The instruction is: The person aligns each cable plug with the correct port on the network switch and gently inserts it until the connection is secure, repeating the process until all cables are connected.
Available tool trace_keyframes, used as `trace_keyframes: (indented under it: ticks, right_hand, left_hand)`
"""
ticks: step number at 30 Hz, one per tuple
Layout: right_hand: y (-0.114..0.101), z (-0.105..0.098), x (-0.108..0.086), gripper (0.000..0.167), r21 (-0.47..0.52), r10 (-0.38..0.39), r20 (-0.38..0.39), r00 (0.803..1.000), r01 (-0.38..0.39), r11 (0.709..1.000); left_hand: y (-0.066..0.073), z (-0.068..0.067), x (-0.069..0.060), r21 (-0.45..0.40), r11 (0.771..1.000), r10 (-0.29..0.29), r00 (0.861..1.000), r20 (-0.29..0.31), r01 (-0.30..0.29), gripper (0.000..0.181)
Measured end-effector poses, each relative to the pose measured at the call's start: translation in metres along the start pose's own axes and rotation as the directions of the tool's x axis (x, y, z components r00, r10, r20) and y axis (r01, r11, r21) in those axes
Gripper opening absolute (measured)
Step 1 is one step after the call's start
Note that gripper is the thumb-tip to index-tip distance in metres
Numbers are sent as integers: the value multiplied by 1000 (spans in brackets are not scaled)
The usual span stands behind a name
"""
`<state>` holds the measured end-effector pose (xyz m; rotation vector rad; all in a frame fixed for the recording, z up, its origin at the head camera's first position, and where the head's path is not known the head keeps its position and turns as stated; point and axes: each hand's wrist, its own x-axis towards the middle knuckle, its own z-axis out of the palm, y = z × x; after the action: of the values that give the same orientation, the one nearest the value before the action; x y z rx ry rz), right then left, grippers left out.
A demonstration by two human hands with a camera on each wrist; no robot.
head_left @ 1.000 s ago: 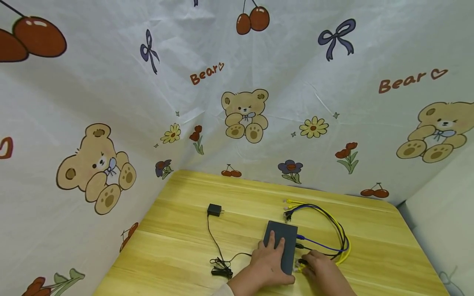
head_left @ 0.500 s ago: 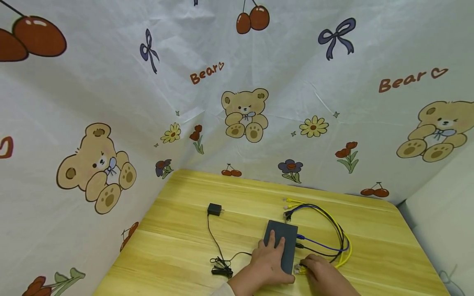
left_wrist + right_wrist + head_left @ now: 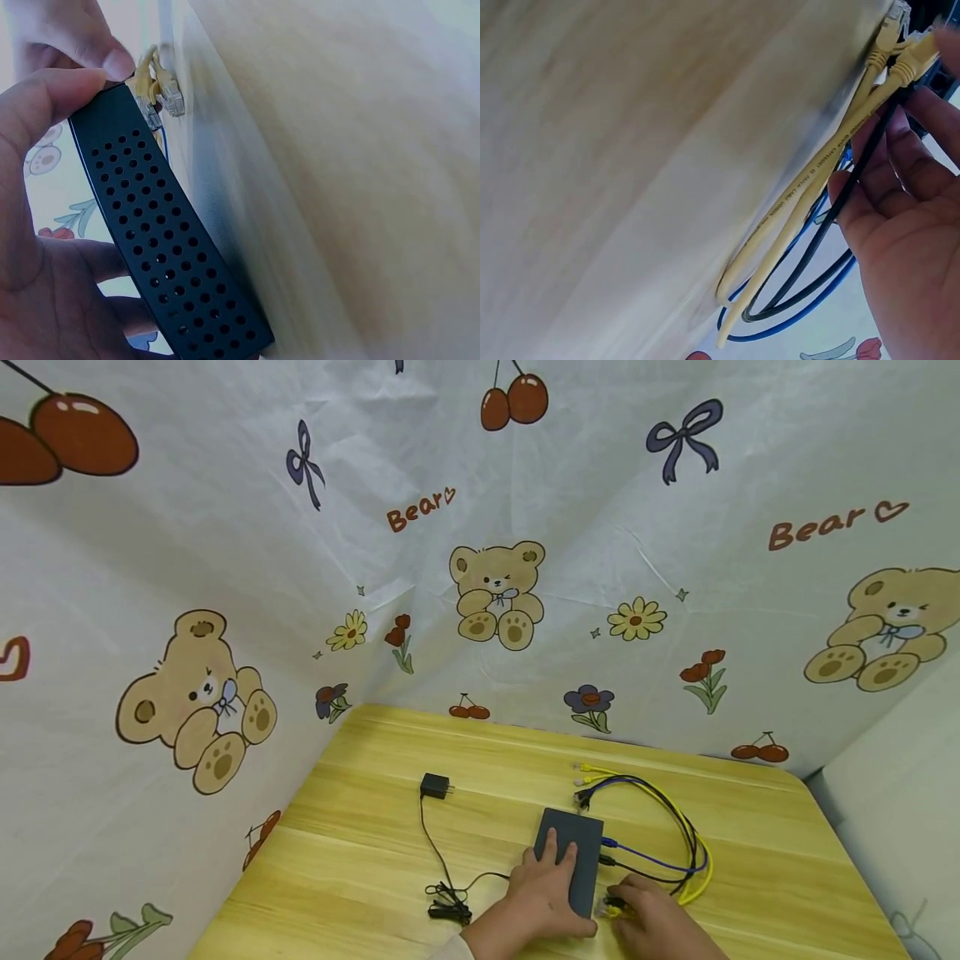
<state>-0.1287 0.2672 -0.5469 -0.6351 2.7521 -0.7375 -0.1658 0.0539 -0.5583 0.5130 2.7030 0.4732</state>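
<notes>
My left hand (image 3: 546,889) rests on top of a dark network switch (image 3: 583,868), its fingers spread straight across the lid and its thumb at the near end. The left wrist view shows the switch's perforated side (image 3: 161,240) beside that hand. Just right of the switch, my right hand (image 3: 656,917) pinches the end of a black network cable (image 3: 615,902). Yellow cable plugs (image 3: 922,56) with clear tips sit right by its fingers. A blue cable (image 3: 648,853) and another black cable (image 3: 637,868) run into the switch's right side. The right fingertips are partly hidden.
A black power adapter (image 3: 435,786) lies to the left, its cord bundle (image 3: 450,906) nearer to me. Yellow cables (image 3: 705,860) loop to the right, with loose ends (image 3: 583,774) behind the switch. A patterned cloth (image 3: 525,677) rises behind the wooden table (image 3: 375,843).
The right hand has shifted slightly right and towards me beside the switch, and the black plug at its fingertips has turned. The left hand and the switch stay put.
</notes>
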Motion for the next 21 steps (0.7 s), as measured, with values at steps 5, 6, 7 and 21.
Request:
trace_keyframes:
  ticks: [5,6,7,21]
  right_hand:
    - [1,-1,1,21,-55,-31,-44,999,28,998]
    - [2,-1,1,20,-62,-36,-56,998,33,998]
    - [1,-1,0,20,-64,-38,-68,997,34,997]
    - [-6,4,4,14,-211,-91,-240,967,40,977]
  left_hand:
    - [0,-1,0,-4,1000,1,1000,-5,-1,110]
    - [0,-1,0,-5,1000,1,1000,-5,-1,110]
    - [0,-1,0,-5,1000,2,1000,-6,-2,110]
    - [1,-2,-1,-16,1000,0,1000,-5,0,110]
